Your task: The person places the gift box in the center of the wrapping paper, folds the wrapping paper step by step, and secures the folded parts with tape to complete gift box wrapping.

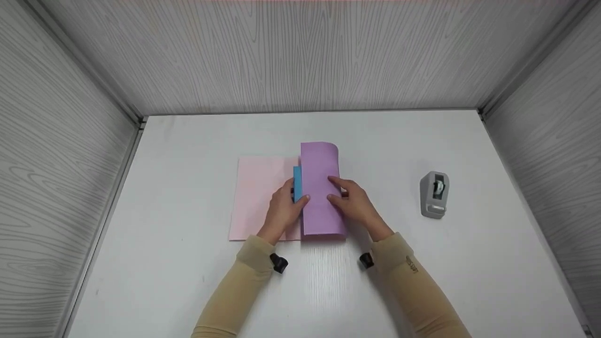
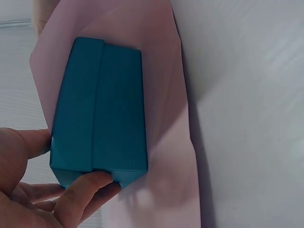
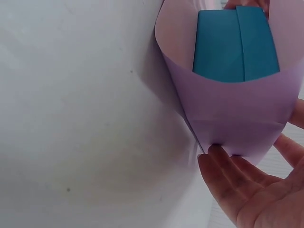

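- Left grip [image 1: 283, 206] curls round the blue rectangular cardboard-like box [image 2: 107, 109], which sits between both grips; best to keep it still.
- Right grip [image 1: 357, 202], loosely extended, presses the pink-and-purple paper sheet [image 1: 320, 188] arched over the box; even pressure (no hard creasing) should keep edges aligned.

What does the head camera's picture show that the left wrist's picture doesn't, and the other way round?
Only the head view shows the grey tape dispenser and the purple outer face of the paper.

Only the left wrist view shows the broad face of the blue box with a seam running along it; from the head, just a narrow strip of the box peeks out.

Both share the left hand gripping the box, some of the pink side of the paper, and part of the white table.
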{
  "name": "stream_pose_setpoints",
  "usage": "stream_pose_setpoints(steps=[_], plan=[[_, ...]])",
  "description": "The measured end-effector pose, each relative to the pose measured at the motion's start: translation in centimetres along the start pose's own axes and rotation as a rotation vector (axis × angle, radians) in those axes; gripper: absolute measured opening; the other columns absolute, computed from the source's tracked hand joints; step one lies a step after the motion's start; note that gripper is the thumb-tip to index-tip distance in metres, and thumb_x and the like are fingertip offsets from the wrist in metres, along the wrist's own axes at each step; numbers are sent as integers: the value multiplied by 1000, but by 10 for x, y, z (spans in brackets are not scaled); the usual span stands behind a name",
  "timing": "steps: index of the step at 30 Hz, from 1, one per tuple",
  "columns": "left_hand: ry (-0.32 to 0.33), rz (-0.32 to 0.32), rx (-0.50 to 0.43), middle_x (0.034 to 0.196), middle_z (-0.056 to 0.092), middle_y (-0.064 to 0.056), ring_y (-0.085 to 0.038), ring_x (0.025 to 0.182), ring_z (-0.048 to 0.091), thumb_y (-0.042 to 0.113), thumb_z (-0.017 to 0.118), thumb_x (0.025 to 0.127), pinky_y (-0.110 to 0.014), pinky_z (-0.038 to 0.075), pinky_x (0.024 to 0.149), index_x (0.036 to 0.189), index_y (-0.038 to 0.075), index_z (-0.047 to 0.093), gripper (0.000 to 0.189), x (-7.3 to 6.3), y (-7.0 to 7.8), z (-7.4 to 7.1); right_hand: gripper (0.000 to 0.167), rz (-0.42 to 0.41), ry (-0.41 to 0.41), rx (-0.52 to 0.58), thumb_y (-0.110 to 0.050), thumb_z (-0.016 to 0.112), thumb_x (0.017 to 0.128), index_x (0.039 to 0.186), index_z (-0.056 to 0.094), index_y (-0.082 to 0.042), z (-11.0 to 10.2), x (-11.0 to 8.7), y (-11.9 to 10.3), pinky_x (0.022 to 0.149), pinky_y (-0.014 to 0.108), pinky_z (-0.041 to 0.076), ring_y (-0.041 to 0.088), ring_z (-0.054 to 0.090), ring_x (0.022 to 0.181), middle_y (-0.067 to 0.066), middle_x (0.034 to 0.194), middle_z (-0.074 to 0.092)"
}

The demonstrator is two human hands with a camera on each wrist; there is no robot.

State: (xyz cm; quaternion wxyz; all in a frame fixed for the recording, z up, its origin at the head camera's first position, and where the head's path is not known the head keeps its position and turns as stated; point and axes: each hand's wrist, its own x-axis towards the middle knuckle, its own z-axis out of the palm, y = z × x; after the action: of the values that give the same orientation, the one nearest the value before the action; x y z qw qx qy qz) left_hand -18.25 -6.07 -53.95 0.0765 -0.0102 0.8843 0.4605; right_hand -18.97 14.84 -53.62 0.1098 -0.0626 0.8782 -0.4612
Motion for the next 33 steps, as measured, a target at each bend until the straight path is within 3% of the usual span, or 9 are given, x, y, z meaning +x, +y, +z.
stream_pose_setpoints(steps=[5, 8, 13, 15, 25, 33], plan=[[-6, 19, 61, 141, 50, -19, -33, 128, 49, 33, 63, 96, -47, 40, 105, 151, 4, 34, 69, -3, -2, -2, 51, 14, 19, -3, -22, 64, 96, 145, 50, -18, 4, 0, 1, 90, 44, 52, 37, 58, 116, 16, 143, 47], [-6, 15, 96, 136, 54, -19, -32, 120, 56, 36, 61, 97, -45, 45, 99, 150, 5, 36, 67, -7, -6, -7, 51, 28, 21, 13, -24, 63, 97, 146, 49, -19, 6, 0, 3, 89, 44, 52, 35, 59, 114, 15, 142, 48], [32, 6, 157, 124, 61, -17, -27, 101, 64, 39, 60, 97, -43, 52, 84, 146, 4, 42, 63, -18, -17, -25, 52, 42, 23, 14, -26, 63, 97, 147, 48, -22, 7, 0, 6, 88, 43, 52, 32, 60, 109, 14, 142, 48], [54, -6, 186, 124, 61, -17, -28, 102, 64, 39, 61, 97, -44, 52, 85, 145, 3, 44, 62, -22, -23, -36, 53, 52, 23, 5, -27, 63, 97, 147, 48, -23, 7, -1, 6, 89, 43, 51, 32, 59, 109, 13, 143, 48], [116, -163, 272, 134, 49, -28, -42, 123, 49, 30, 65, 95, -52, 40, 101, 145, -5, 38, 67, -36, -61, -92, 54, 76, 8, 9, -28, 63, 97, 149, 45, -25, 5, -1, 3, 94, 44, 49, 33, 57, 115, 14, 147, 44], [84, -270, 219, 143, 35, -34, -48, 132, 37, 33, 61, 96, -56, 33, 107, 150, -5, 29, 73, -39, -82, -113, 54, 103, 2, 29, -30, 64, 97, 148, 46, -28, 4, -1, 2, 97, 44, 48, 34, 54, 122, 11, 149, 42]])
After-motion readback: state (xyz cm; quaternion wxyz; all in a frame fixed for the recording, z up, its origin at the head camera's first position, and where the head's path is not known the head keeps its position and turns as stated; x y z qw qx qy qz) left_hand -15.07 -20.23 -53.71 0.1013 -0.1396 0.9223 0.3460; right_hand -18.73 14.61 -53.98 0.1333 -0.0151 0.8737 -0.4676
